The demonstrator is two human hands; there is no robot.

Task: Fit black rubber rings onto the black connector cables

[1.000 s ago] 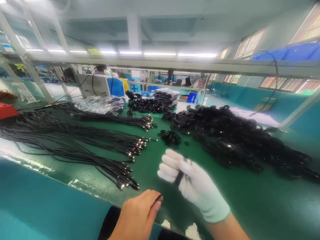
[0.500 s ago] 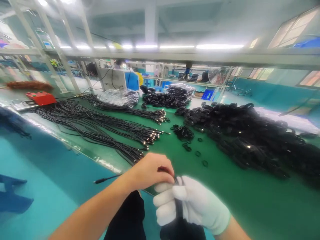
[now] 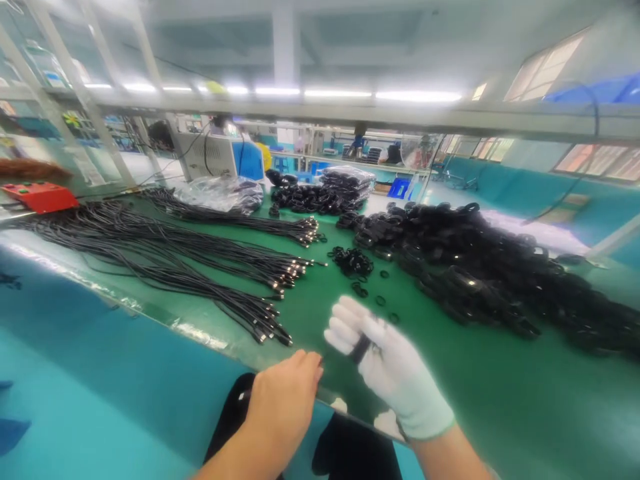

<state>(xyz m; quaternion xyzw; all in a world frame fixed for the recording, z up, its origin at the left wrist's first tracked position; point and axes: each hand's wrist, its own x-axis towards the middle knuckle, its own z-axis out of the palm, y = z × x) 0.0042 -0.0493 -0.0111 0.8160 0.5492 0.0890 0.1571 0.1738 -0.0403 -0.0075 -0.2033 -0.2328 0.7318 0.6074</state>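
Observation:
My left hand [image 3: 286,397] is bare and closed at the front edge of the table, its fingertips curled inward; what they hold, if anything, is hidden. To its right and a little higher, my right hand [image 3: 387,360] wears a white glove. Its fingers are wrapped round a black cable coil [image 3: 361,348], of which only a short dark band shows. Just beyond that hand, several small black rubber rings [image 3: 381,301] lie loose on the green mat [image 3: 310,313]. A heap of the same rings [image 3: 354,262] sits behind them.
Long black cables [image 3: 165,243] lie in bunches on the left, metal connectors pointing right. A big pile of coiled cables [image 3: 480,267] covers the right side. Clear plastic bags [image 3: 220,193], a red control box [image 3: 40,197] and a grey-blue machine [image 3: 215,160] stand farther back.
My hands were together and have come apart. The gloved right hand has moved up and away over the mat with the cable coil; the left has dropped towards the table edge. The view has shifted right.

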